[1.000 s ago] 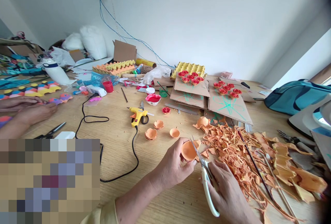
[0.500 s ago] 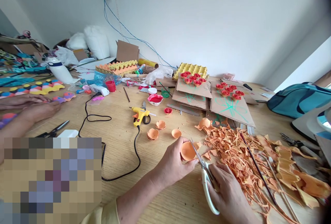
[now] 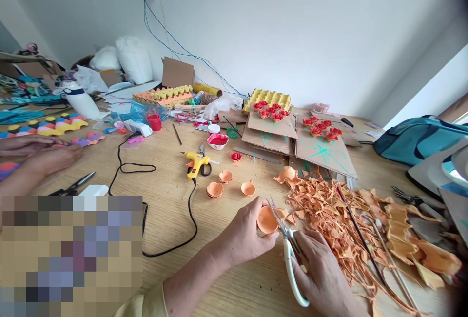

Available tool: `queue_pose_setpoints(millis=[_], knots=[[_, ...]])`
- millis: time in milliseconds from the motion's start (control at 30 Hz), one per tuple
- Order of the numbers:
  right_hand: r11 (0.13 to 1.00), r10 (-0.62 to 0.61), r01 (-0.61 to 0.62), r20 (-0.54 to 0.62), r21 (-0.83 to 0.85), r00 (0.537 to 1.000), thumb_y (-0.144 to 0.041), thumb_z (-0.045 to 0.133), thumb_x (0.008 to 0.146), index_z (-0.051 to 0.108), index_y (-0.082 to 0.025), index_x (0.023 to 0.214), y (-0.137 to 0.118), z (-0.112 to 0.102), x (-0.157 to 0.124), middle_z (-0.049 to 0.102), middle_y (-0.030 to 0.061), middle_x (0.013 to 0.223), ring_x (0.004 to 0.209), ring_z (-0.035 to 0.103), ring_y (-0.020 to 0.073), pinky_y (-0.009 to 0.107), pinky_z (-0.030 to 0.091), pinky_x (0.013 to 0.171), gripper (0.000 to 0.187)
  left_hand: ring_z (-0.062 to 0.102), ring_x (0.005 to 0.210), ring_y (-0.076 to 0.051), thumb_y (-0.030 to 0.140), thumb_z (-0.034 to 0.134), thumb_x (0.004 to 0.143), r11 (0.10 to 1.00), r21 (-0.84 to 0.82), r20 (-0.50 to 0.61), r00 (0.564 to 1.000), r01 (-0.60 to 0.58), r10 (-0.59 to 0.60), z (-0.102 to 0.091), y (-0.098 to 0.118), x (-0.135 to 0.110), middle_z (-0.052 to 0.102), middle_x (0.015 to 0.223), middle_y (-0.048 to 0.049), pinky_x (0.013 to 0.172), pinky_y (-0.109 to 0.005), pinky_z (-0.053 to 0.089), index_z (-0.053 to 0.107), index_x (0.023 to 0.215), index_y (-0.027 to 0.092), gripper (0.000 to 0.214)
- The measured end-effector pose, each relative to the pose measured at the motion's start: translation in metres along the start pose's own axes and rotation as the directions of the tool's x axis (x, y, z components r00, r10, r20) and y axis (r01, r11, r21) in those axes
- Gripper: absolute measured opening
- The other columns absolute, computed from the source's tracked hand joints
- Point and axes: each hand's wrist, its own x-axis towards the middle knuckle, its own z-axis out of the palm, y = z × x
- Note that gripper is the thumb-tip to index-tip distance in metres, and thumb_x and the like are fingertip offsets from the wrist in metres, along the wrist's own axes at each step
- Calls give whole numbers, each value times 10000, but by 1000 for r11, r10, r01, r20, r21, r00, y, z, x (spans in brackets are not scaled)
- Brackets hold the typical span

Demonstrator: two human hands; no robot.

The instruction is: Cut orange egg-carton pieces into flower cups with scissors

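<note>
Between thumb and fingers, my left hand [image 3: 243, 234] pinches an orange egg-carton cup [image 3: 267, 220] with its hollow turned up. My right hand [image 3: 318, 268] grips white-handled scissors [image 3: 290, 258], whose blades lie at the cup's right rim. A strip of orange carton [image 3: 281, 212] sticks out beside the blades. Close by on the table sit a single orange cup [image 3: 248, 189] and two stacks of petal-edged cups, one nearer [image 3: 214, 190] and one farther [image 3: 225, 176]. Right of my hands spreads a heap of orange carton scraps [image 3: 321, 209].
A yellow glue gun [image 3: 195, 165] with a black cord lies left of the cups. Beyond are a bowl of red paint [image 3: 218, 141] and red flowers [image 3: 270, 110] on cardboard [image 3: 321, 153]. At left, a co-worker's hands [image 3: 54, 156] handle painted carton. A teal bag [image 3: 420, 141] stands right.
The cup has turned slightly in my left hand, and the scissor blades have shifted a little along its rim. The whole view has moved slightly.
</note>
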Motion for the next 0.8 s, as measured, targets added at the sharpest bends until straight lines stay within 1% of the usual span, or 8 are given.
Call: queue_pose_setpoints(millis=[100, 267, 400, 467, 567, 633, 733, 800], knots=[[1000, -24, 23, -23, -13, 999, -292, 525, 942, 333, -247, 689, -2, -2, 1, 481, -42, 588, 570, 485, 153, 269, 387, 571, 321, 644, 918, -204, 130, 633, 731, 999, -47, -4, 1000, -9, 9, -3, 2, 0, 672, 989, -52, 821, -328, 510, 465, 1034, 205, 355], [998, -61, 58, -80, -32, 995, -303, 500, 960, 325, -249, 686, -4, -6, 3, 475, -46, 564, 537, 481, 142, 250, 378, 532, 330, 622, 823, -163, 157, 656, 747, 982, -184, -3, 999, 52, -54, -5, 7, 2, 644, 937, -39, 756, -287, 517, 449, 1005, 199, 334], [998, -47, 44, -83, -35, 995, -307, 502, 957, 324, -249, 689, -2, -7, 2, 460, -48, 565, 543, 488, 141, 244, 386, 530, 327, 634, 927, -177, 218, 643, 810, 940, -330, 57, 996, 87, -72, -6, 9, 3, 647, 1044, -65, 794, -284, 528, 476, 1046, 195, 290], [999, -31, 28, -66, -34, 997, -291, 507, 950, 322, -248, 690, -1, -6, 2, 461, -49, 578, 547, 486, 139, 250, 395, 550, 322, 631, 915, -179, 203, 618, 824, 943, -320, 76, 995, 92, -71, -5, 9, 3, 652, 1024, -60, 757, -275, 522, 475, 1067, 198, 282], [999, -2, 1, -35, -35, 999, -275, 518, 934, 331, -247, 701, 0, -2, 2, 472, -49, 605, 552, 482, 139, 275, 406, 594, 300, 608, 805, -161, 132, 587, 799, 968, -242, 93, 995, 66, -44, -3, 6, 2, 634, 917, -30, 693, -263, 503, 472, 1047, 199, 281], [999, 17, -17, -10, -35, 1000, -271, 526, 920, 356, -245, 723, 1, -1, 2, 489, -46, 630, 563, 485, 143, 295, 415, 629, 261, 595, 776, -156, 96, 583, 770, 984, -175, 107, 994, 21, -2, -2, 4, 1, 624, 888, -19, 712, -274, 497, 476, 1025, 198, 294], [999, 25, -25, 15, -29, 1000, -257, 536, 900, 392, -240, 759, 2, -1, 2, 510, -40, 663, 590, 495, 151, 321, 422, 676, 202, 615, 845, -178, 76, 575, 752, 993, -114, 116, 992, -30, 43, 0, 2, -1, 642, 949, -36, 775, -297, 495, 472, 1035, 200, 326], [1000, 25, -24, 19, -17, 1000, -257, 538, 900, 386, -240, 752, 2, -2, 2, 505, -42, 659, 591, 492, 150, 324, 420, 685, 214, 621, 881, -191, 80, 575, 752, 995, -92, 110, 993, -34, 44, 0, 1, -1, 646, 971, -43, 785, -303, 493, 463, 1038, 202, 330]])
